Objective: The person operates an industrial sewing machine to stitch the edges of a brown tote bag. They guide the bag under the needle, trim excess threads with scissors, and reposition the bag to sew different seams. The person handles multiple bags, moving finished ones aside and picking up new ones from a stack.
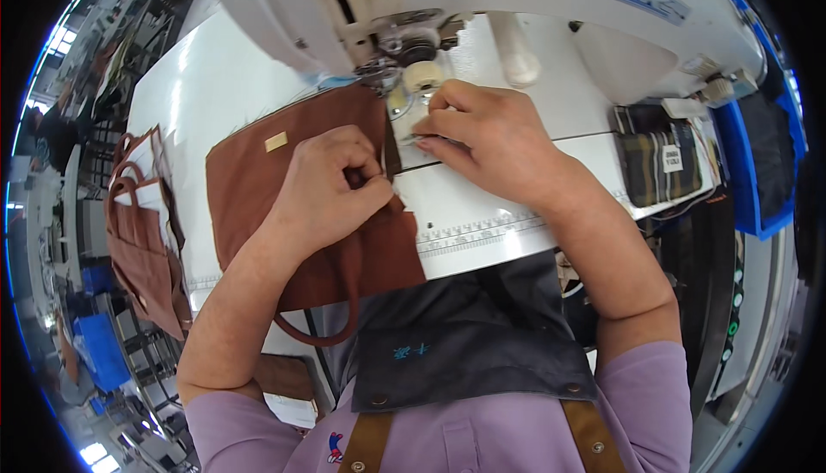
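My left hand (331, 189) is the nearer of the two. It lies on the brown fabric bag (292, 206), curled narrow, with thumb and forefinger pinching the bag's right edge where it folds. The bag spreads out to the left of that pinch and toward me, flat on the white table (482, 215). Its long side runs left to right, and one looped handle (331, 318) hangs off the near table edge toward my apron.

Just beyond and to the right, my right hand (490, 137) rests on the table with the fingers drawn together, their tips (430, 133) pressing down at the bag's far right corner. That corner lies straight ahead of both hands, just under the presser foot (400, 103) of the white sewing machine (516, 8); I cannot tell whether the foot touches the cloth.

The bag is rust-brown and matte, with a small pale label (276, 141) near its far edge. More brown bags (142, 241) hang well apart at far left.
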